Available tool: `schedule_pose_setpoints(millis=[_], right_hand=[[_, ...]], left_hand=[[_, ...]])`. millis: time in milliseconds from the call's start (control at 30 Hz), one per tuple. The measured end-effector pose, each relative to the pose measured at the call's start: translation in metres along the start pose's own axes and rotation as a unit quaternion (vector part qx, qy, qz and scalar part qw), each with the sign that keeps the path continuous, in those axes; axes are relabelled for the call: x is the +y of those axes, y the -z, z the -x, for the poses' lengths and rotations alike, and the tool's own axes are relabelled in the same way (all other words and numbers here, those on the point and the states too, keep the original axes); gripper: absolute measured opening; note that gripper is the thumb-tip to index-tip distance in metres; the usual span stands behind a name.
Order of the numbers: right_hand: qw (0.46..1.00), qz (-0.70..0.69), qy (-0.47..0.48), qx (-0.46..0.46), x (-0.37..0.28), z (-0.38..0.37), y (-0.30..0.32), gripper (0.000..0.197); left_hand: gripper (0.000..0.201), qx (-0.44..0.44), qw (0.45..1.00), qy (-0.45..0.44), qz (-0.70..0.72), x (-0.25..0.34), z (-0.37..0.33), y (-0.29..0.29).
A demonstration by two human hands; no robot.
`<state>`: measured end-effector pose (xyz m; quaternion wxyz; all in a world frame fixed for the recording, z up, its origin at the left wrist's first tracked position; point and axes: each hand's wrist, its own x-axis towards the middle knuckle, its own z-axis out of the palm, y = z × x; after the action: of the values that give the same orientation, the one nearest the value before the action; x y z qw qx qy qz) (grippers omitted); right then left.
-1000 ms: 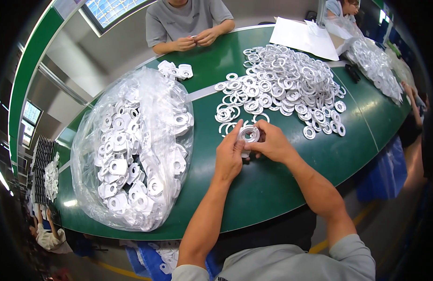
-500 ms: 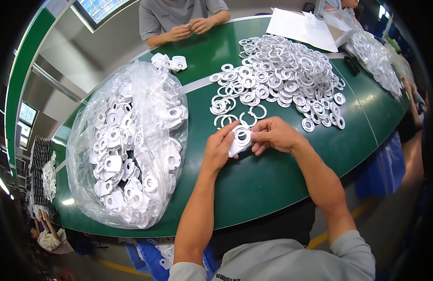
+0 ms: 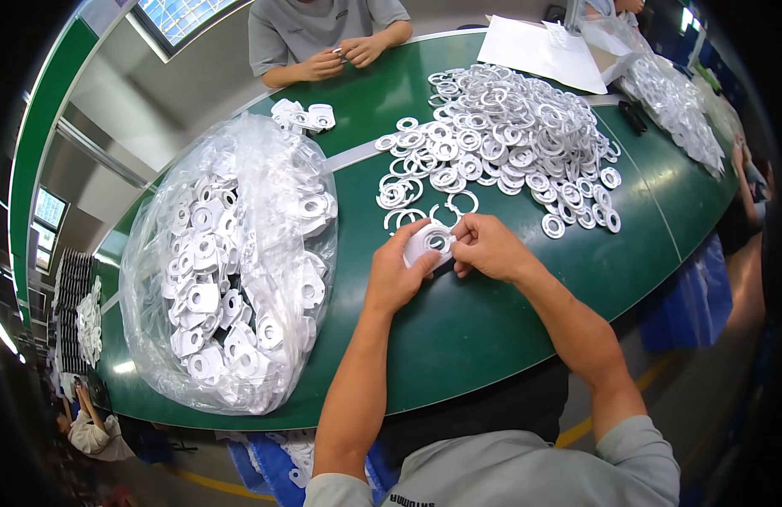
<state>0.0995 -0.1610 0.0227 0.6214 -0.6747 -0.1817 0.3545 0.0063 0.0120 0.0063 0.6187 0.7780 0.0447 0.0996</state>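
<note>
Over the table's near middle, my left hand (image 3: 393,272) grips a white plastic part (image 3: 416,243), a flat plate with a raised round collar and a hole. The thumb lies across its lower side, the fingers on its far edge. My right hand (image 3: 492,247) is closed in a pinch at the collar's right edge; whether a separate ring sits between its fingertips is hidden. Just beyond my hands lie a few loose thin white rings (image 3: 464,201). A large heap of white rings (image 3: 526,135) spreads farther off, to the right.
To my left stands a big clear plastic bag (image 3: 146,313) full of similar white plates. More white parts (image 3: 302,116) lie behind it on the green table (image 3: 459,355). Across from me a person (image 3: 323,51) handles a small piece. White sheets (image 3: 543,55) and another bag (image 3: 674,101) are far right.
The white plate has been tilted and turned in my left hand, whose thumb now lies across it. My right fingers have drawn closer together at its edge.
</note>
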Motion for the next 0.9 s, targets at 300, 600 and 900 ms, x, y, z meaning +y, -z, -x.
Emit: schedule_pose_setpoints(millis=[300, 600, 900], right_hand=[[0.999, 0.011, 0.037, -0.028, -0.004, -0.001, 0.0, 0.026], [0.789, 0.48, 0.356, 0.145, -0.011, 0.016, -0.027, 0.032], [0.901, 0.272, 0.305, 0.149, -0.012, 0.012, -0.024, 0.011]], left_hand=[[0.05, 0.008, 0.998, 0.025, 0.055, -0.007, -0.003, 0.004], [0.037, 0.049, 0.968, 0.084, 0.232, 0.001, 0.003, 0.001], [0.014, 0.117, 0.978, 0.043, 0.167, 0.009, 0.011, -0.015]])
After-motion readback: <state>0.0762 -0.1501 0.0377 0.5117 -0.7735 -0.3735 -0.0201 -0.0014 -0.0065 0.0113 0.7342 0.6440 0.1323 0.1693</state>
